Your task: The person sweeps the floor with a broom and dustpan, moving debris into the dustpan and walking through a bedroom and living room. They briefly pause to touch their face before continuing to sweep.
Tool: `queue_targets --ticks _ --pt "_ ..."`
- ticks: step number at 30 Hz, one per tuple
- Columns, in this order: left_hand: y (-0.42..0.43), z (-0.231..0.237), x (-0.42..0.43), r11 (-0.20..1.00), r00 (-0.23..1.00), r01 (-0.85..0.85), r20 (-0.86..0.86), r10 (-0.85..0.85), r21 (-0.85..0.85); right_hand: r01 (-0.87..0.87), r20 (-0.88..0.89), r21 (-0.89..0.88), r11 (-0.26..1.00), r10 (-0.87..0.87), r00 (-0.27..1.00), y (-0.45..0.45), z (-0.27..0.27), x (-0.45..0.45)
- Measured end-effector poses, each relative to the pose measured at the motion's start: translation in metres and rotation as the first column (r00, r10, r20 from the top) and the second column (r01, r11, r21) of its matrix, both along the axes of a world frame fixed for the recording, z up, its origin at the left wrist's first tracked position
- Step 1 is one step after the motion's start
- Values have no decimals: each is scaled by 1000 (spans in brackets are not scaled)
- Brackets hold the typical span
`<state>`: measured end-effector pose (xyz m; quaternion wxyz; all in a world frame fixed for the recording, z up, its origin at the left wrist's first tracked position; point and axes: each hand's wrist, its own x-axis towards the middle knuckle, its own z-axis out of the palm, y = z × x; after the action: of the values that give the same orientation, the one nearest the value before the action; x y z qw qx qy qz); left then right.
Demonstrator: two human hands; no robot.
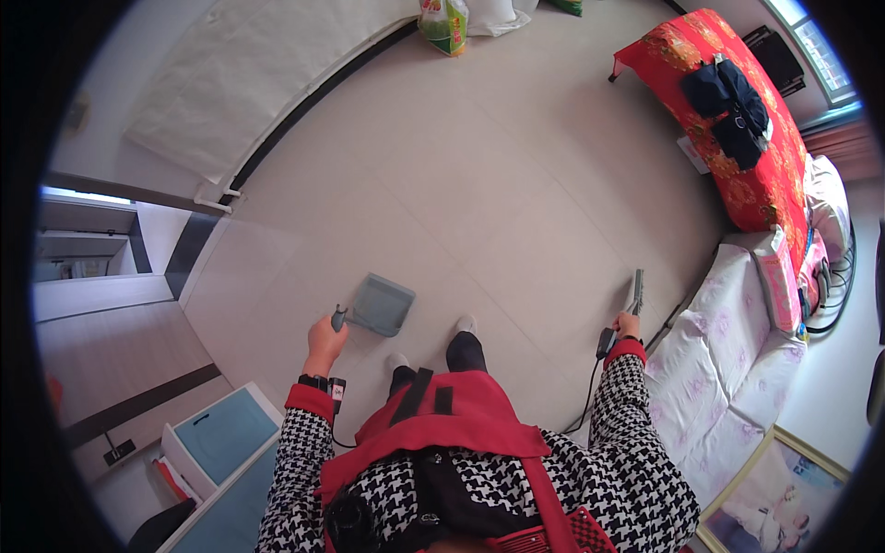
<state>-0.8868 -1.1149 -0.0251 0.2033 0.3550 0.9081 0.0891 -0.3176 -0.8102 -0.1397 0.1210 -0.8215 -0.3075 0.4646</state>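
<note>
My left hand [326,343] grips the upright handle of a grey dustpan [384,304], whose pan is over the tiled floor in front of my feet. Whether the pan touches the floor I cannot tell. In my right hand [627,325] is a grey brush [637,287] with a row of bristles along one side, held out to the right near the sofa. Its bristles point right. Each wrist wears a dark band with a small cabled device. My feet in light shoes [467,323] stand between the two hands.
At right are a sofa with a floral white cover [698,373] and a table with a red cloth [747,197], dark clothing [733,110] on it. A blue-topped desk [225,432] stands at lower left. Bags [444,27] rest by the far wall. A framed picture [767,498] leans at lower right.
</note>
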Motion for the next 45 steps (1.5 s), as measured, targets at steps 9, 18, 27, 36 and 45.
queue_targets --ticks 9,18,27,36,45 --pt "3 5 3 999 999 -34 2 34 -17 -50 -219 46 998 59 974 42 -45 -123" --pt "-5 5 -3 998 998 -66 18 67 -19 -722 -195 90 687 723 663 -74 -42 -324" --pt "4 13 -30 994 990 -108 88 110 -25 -861 -721 -83 501 566 399 -101 50 -455" --pt "6 16 -65 988 977 -152 152 152 -16 -809 -632 -98 579 592 500 19 103 -426" --pt "1 28 -114 939 935 -343 108 337 39 -359 -423 -128 925 276 863 105 101 -275"
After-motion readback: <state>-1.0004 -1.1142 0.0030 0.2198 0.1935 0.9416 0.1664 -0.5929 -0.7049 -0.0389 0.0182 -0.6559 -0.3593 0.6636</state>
